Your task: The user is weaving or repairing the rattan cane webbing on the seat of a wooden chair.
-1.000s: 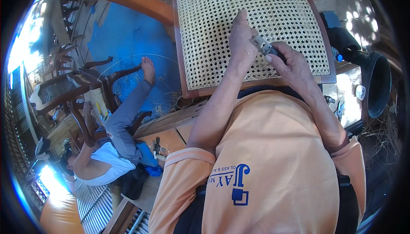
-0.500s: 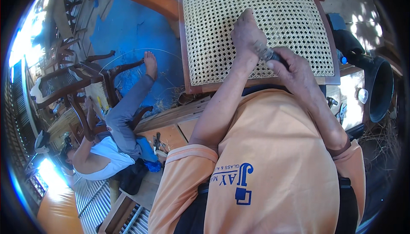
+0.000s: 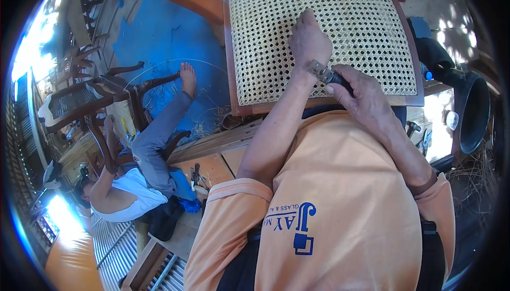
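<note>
A woven cane seat (image 3: 366, 41) in a dark wood frame lies in front of me. My left hand (image 3: 311, 41) rests over its middle, fingers bent together and tips mostly hidden; whatever they grip is too small to make out. From the right, my right hand (image 3: 364, 86) is closed round the black grip of a short tool with a flat silver metal end (image 3: 319, 71). That metal end lies across my left wrist, as seen from above; its exact kind does not show. Both forearms reach over the near edge of the seat.
At left, another person (image 3: 133, 190) sits beside a dark wooden chair frame (image 3: 85, 105), one bare foot on a blue sheet (image 3: 175, 41). Small tools (image 3: 196, 174) lie on a wooden bench. A black bucket (image 3: 473, 110) lies tipped at right, near a hammer (image 3: 413, 127).
The metal end of the tool has moved down and left, toward my left wrist. My right hand has shifted slightly with it; my left hand stays nearly in place.
</note>
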`<action>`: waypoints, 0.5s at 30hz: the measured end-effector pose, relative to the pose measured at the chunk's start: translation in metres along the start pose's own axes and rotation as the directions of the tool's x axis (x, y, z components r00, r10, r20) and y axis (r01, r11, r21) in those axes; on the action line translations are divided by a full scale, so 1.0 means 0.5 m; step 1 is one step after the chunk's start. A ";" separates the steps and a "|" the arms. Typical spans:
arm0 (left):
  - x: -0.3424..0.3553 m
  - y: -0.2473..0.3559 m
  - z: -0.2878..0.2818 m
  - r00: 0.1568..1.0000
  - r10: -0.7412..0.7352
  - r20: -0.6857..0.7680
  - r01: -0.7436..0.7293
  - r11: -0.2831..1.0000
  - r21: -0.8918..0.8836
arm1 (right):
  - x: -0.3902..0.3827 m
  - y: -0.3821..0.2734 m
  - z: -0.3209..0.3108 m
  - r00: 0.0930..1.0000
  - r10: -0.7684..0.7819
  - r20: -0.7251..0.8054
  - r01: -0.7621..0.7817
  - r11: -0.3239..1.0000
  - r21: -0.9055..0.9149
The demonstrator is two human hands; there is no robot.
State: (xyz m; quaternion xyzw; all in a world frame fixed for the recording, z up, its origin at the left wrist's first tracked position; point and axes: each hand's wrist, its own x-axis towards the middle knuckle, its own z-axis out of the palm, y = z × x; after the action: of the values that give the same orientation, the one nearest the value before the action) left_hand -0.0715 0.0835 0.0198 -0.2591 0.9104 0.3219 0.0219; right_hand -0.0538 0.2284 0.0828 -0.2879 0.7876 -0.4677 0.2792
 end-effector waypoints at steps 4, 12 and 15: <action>0.007 -0.014 0.014 0.998 0.009 -0.069 -0.011 0.999 -0.030 | 0.006 -0.006 -0.008 0.998 0.005 0.057 -0.005 1.000 0.000; 0.018 -0.018 0.015 0.998 -0.043 -0.047 0.040 0.997 -0.069 | 0.016 0.009 -0.001 0.984 0.177 -0.031 -0.175 0.982 0.069; 0.014 0.007 -0.007 0.992 -0.111 0.059 0.115 0.991 -0.075 | 0.009 0.010 0.010 0.991 0.136 0.005 -0.136 0.989 0.057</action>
State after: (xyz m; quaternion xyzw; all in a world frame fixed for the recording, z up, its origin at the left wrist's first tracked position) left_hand -0.0786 0.0803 0.0233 -0.3019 0.8800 0.3627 0.0547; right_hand -0.0543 0.2244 0.0755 -0.2256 0.7916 -0.4699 0.3189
